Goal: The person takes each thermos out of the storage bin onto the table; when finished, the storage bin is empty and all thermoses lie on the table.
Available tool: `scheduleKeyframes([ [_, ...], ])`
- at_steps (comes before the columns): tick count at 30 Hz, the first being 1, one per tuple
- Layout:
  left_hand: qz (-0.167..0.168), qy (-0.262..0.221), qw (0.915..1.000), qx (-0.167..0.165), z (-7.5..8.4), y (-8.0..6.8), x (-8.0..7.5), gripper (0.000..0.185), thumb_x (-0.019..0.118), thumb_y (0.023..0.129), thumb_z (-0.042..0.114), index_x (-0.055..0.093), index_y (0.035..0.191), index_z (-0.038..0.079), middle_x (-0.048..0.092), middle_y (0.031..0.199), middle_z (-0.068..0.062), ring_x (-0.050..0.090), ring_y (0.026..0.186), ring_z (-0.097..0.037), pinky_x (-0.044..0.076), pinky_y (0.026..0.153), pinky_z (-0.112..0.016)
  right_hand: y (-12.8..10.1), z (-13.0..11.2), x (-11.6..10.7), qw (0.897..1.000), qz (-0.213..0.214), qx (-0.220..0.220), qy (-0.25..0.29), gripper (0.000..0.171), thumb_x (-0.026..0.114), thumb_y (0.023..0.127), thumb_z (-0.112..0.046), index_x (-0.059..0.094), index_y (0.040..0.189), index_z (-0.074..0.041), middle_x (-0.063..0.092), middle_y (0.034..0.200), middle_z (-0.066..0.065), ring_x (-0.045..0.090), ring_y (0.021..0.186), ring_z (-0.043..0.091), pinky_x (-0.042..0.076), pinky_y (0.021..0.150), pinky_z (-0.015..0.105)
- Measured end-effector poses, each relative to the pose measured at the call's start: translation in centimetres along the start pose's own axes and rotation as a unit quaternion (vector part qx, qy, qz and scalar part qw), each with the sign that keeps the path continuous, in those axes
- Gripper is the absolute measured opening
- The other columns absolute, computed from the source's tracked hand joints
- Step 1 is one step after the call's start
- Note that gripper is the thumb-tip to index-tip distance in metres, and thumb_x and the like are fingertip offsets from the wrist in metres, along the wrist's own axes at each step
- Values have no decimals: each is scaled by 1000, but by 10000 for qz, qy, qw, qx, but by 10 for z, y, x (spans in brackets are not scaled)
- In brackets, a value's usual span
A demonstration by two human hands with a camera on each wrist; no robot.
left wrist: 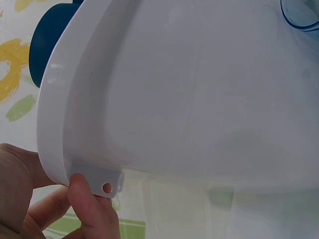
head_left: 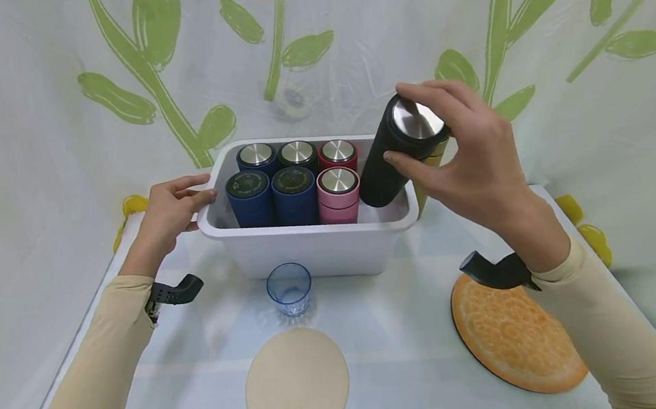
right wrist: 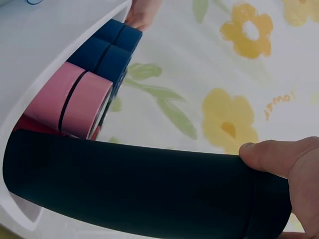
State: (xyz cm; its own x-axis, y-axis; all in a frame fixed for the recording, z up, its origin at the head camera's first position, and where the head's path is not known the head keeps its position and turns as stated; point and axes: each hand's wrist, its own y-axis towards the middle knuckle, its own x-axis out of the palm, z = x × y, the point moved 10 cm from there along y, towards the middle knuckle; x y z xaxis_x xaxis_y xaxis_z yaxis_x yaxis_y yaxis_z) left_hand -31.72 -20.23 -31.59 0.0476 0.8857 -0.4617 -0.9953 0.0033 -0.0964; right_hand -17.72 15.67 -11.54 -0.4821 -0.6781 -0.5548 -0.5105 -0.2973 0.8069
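**Black flask tilted at the bin's right end**

The right hand (head_left: 472, 165) gripped the black flask (head_left: 392, 158) around its steel-capped top, fingers curled; the flask leaned with its base inside the white bin (head_left: 308, 245) beside the pink flask (head_left: 338, 194). The left hand (head_left: 170, 211) held the bin's left rim, fingers lightly curled. A blue cup (head_left: 289, 289) stood on the counter (head_left: 395, 334).

From my feed I see a clear blue cup (head_left: 289, 288) standing upright on the surface (head_left: 395, 334), with a plain beige round mat (head_left: 296, 385) lying flat nearer the camera than the cup and close to it. An orange-slice patterned mat (head_left: 516, 338) lies well to the right of the cup. Behind the cup, past the surface's far edge, hangs a white backdrop (head_left: 38, 83) printed with yellow flowers and green stems.
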Motion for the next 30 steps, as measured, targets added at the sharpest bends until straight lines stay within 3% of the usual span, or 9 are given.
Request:
scheduleKeyframes([
  [10, -24, -38, 10000, 3, 0, -1, 0, 51, 61, 101, 24, 48, 149, 11, 54, 139, -21, 56, 119, -36, 55, 72, -26, -1, -15, -19, 9990, 437, -31, 47, 60, 88, 71, -5, 68, 128, -6, 66, 121, 8, 62, 107, 25, 44, 79, 28],
  [17, -3, -27, 10000, 90, 1, -1, -1, 51, 60, 102, 23, 48, 149, 11, 55, 138, -22, 57, 119, -36, 56, 74, -28, -2, -21, -31, 9988, 450, -111, -145, 58, 85, 76, -10, 65, 130, -4, 65, 120, 15, 62, 108, 24, 44, 80, 27],
  [24, 4, -48, 10000, 67, 1, -1, -1, 50, 60, 102, 23, 49, 149, 10, 55, 138, -22, 57, 119, -36, 56, 73, -28, -5, -26, -43, 9976, 694, 22, -57, 56, 86, 72, -10, 69, 126, -7, 67, 119, 13, 62, 109, 24, 42, 84, 23],
  [30, -5, -45, 10000, 74, 1, -1, 0, 50, 61, 101, 23, 49, 149, 11, 55, 138, -21, 57, 119, -36, 56, 73, -30, -10, -24, -53, 9965, 806, 127, -203, 56, 86, 72, -11, 70, 125, -9, 67, 119, 10, 62, 108, 25, 38, 78, 19],
])
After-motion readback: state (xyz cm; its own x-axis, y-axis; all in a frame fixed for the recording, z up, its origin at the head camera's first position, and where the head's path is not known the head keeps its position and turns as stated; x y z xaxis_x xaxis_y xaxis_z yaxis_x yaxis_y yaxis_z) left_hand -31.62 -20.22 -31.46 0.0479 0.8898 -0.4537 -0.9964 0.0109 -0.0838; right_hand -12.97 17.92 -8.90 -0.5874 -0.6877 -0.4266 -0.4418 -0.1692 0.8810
